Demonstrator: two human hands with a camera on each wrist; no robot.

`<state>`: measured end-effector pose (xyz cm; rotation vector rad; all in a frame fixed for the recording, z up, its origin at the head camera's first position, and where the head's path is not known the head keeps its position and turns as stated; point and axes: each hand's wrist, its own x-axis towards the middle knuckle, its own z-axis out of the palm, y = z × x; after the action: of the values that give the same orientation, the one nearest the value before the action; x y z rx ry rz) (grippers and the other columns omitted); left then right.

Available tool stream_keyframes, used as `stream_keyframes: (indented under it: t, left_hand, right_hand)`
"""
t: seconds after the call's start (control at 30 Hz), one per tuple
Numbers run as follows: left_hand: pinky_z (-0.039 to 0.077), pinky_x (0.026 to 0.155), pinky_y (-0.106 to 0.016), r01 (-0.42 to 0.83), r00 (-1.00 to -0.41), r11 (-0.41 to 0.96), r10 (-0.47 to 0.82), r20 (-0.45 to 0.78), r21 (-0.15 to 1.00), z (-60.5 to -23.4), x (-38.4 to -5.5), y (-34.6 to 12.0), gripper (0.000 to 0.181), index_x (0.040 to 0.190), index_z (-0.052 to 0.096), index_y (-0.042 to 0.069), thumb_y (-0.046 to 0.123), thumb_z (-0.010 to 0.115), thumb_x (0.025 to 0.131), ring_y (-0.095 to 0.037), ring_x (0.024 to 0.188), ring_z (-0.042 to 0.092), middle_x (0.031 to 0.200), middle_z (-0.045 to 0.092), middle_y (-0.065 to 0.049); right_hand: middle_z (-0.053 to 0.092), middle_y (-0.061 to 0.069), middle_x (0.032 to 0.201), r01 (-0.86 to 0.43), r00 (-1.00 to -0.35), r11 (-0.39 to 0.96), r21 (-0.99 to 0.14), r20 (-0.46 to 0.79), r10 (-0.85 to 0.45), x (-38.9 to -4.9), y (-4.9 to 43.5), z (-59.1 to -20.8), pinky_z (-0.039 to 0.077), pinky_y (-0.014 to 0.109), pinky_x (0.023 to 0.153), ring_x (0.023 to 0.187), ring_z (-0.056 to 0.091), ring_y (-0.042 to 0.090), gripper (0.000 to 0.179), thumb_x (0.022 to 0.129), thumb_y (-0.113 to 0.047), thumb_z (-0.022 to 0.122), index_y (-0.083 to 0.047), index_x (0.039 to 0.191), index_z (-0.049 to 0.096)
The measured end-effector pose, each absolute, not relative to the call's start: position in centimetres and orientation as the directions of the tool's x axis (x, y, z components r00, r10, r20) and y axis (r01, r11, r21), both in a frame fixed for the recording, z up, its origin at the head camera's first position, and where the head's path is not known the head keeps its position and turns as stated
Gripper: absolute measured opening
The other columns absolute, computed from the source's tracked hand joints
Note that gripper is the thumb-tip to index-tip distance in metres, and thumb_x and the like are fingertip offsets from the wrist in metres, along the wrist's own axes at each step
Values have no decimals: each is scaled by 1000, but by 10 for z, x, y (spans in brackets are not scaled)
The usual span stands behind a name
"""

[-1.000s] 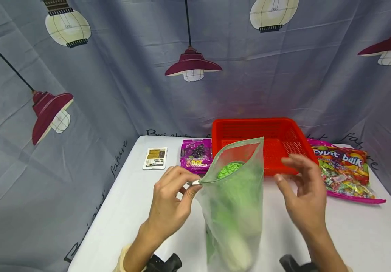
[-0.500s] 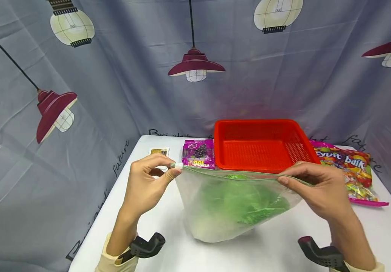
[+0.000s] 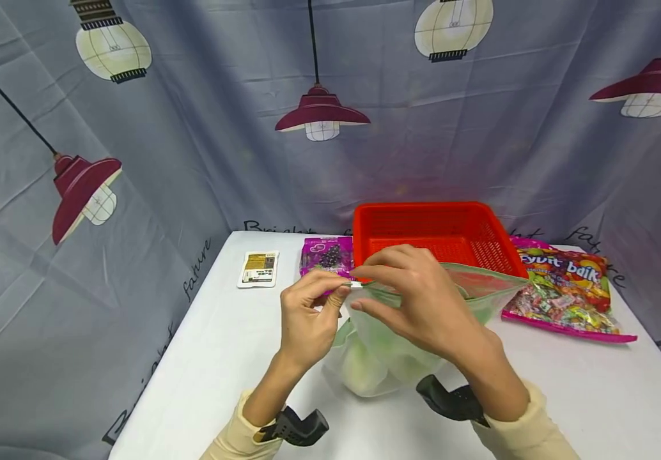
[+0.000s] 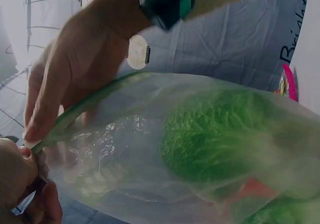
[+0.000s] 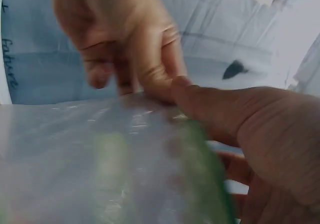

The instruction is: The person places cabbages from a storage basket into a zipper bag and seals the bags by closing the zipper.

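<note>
A translucent zip bag [image 3: 488, 284] with a green zip edge hangs over the table, its mouth gaping at the right. Through its wall show crinkled green leaves and pale bases of napa cabbage [image 4: 215, 139]. My left hand [image 3: 310, 319] pinches the bag's left top corner, by a small white tab [image 3: 356, 285]. Reaching across the bag's front, my right hand [image 3: 422, 300] has its fingers and thumb extended around that same corner, a gap between them in the head view. In the right wrist view the right thumb [image 5: 215, 107] lies along the zip edge, close to the left fingertips.
Behind the bag stands a red plastic basket [image 3: 451, 223]. To its left lie a purple grape-pictured packet [image 3: 327, 253] and a small white-and-brown packet [image 3: 258, 269]. A large candy bag [image 3: 566, 287] lies at the right. A grey printed curtain [image 3: 192, 160] borders the white table [image 3: 221, 358].
The right hand, apart from the bag at first, took its right top corner, then released it and moved left to the left hand. The bag spread wide between both hands, then its right side sagged open.
</note>
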<state>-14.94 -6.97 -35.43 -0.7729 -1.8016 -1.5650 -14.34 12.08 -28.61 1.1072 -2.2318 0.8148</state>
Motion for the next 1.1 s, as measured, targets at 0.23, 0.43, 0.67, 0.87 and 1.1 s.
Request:
stream_keyframes:
  t: [0.23, 0.43, 0.67, 0.87, 1.1]
  left_hand:
    - [52, 54, -26, 767, -631, 158, 4, 776, 622, -356, -148, -71, 5, 88, 75, 1, 0, 70, 86, -17, 70, 63, 85, 69, -9]
    - [51, 56, -24, 788, -599, 182, 11, 800, 588, -354, -148, -72, 9, 85, 76, 3, -5, 73, 83, -15, 67, 62, 82, 69, -4]
    - [51, 58, -22, 802, -575, 215, 25, 818, 557, -354, -149, -77, 8, 87, 77, 4, -3, 73, 83, -15, 69, 63, 83, 69, -4]
    - [51, 59, -21, 796, -585, 219, 35, 810, 565, -354, -148, -83, 9, 87, 77, 5, -3, 73, 83, -15, 70, 63, 82, 69, -3]
    - [49, 58, -20, 803, -578, 198, 29, 816, 562, -352, -143, -90, 12, 86, 76, 5, -6, 73, 82, -16, 68, 61, 80, 68, -3]
  right_hand:
    - [68, -11, 83, -837, -535, 411, -362, 700, -473, -157, 110, -303, 44, 31, 67, 69, 57, 5, 18, 75, -14, 85, -15, 92, 79]
    - [71, -12, 85, -855, -515, 329, -401, 729, -451, -160, 113, -306, 46, 30, 66, 71, 62, 5, 18, 75, -9, 84, -14, 92, 80]
    - [72, -14, 84, -846, -526, 368, -386, 717, -458, -159, 120, -308, 44, 31, 67, 69, 62, 3, 19, 73, -11, 85, -17, 90, 81]
    - [72, -15, 84, -829, -544, 424, -365, 700, -462, -156, 137, -306, 42, 28, 68, 71, 64, 2, 21, 69, -13, 87, -20, 88, 81]
    - [72, -16, 89, -824, -552, 438, -360, 687, -473, -146, 161, -302, 40, 25, 72, 80, 66, 2, 25, 67, -12, 88, -24, 88, 80]
